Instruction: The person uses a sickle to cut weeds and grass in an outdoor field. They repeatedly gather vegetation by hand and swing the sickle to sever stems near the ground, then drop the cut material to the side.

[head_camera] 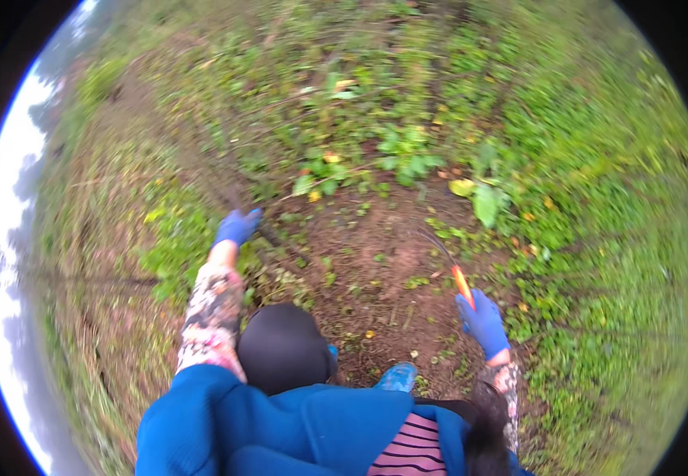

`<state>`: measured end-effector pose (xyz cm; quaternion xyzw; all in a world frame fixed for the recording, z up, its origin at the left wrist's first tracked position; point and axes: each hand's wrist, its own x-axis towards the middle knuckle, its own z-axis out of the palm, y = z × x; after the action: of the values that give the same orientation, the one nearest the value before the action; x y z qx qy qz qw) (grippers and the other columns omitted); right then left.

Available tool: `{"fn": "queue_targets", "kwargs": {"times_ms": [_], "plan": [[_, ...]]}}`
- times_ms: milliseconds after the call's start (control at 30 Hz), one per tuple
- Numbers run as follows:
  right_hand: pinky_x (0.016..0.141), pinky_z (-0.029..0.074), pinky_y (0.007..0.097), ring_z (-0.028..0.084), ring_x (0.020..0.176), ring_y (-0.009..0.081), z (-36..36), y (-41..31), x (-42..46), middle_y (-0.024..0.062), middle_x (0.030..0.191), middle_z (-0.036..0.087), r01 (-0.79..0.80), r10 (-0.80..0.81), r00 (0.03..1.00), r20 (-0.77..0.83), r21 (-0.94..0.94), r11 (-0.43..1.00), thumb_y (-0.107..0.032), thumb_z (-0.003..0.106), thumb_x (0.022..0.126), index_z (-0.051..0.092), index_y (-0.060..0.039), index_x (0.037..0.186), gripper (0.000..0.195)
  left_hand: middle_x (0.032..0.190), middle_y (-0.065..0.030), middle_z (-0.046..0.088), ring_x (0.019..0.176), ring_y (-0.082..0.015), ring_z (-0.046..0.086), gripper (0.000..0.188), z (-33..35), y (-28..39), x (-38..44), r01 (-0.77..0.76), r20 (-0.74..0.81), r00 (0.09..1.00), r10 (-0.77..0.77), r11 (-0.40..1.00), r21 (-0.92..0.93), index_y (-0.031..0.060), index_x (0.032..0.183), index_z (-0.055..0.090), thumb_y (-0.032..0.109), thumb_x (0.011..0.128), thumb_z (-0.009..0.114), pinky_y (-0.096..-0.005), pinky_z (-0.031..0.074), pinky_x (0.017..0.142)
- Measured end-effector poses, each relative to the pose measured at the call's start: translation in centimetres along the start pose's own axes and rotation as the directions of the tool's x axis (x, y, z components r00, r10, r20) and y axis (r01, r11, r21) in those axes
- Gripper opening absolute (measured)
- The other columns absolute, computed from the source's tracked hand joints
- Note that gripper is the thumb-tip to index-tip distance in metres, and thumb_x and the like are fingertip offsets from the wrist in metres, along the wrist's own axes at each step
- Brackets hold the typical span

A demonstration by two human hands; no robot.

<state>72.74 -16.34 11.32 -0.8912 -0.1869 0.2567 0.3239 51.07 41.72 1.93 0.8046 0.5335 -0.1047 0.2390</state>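
Observation:
My right hand [482,321], in a blue glove, is closed around the orange handle of a hand tool [463,285] with a thin, curved dark blade, which reaches over the bare soil [374,256]. My left hand [237,226], gloved in blue too, is stretched out to the left beside a leafy green plant [180,250]. Blurred dark stems [231,190] run up from its fingers and a dark stem continues below them; the blur hides whether the fingers grip these.
Low green weeds [558,208] grow to the right and ahead. A broad-leaved plant [487,204] stands at the soil's far right edge. Thin dry twigs [278,104] lie ahead. My bent knee [284,351] and a blue shoe [397,377] are close below.

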Motion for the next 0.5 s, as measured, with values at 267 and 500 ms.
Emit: {"fn": "queue_targets", "kwargs": {"times_ms": [267, 500], "plan": [[0.052, 0.046, 0.0272, 0.052, 0.059, 0.0078, -2.5, -2.0, -0.2, -0.0009, 0.072, 0.056, -0.147, 0.154, 0.988, 0.026, 0.481, 0.864, -0.031, 0.061, 0.096, 0.058, -0.0045, 0.105, 0.028, 0.108, -0.0162, 0.066, 0.099, -0.0357, 0.064, 0.046, -10.6, 13.8, -11.3, -0.262, -0.326, 0.870, 0.369, 0.907, 0.329, 0.0074, 0.111, 0.062, 0.047, 0.088, 0.062, -0.0447, 0.050, 0.085], [0.049, 0.045, 0.0260, 0.052, 0.056, 0.0074, -4.2, 0.8, -1.0, -0.0007, 0.070, 0.055, -0.118, 0.181, 0.982, -0.051, 0.585, 0.803, -0.033, 0.060, 0.096, 0.057, -0.0050, 0.099, 0.029, 0.094, -0.0168, 0.067, 0.084, -0.0351, 0.065, 0.026, -6.8, 22.4, -17.2, -0.779, -0.050, 0.624, 0.780, 0.626, 0.031, 0.0091, 0.101, 0.069, 0.032, 0.088, 0.067, -0.0413, 0.051, 0.076]]}}
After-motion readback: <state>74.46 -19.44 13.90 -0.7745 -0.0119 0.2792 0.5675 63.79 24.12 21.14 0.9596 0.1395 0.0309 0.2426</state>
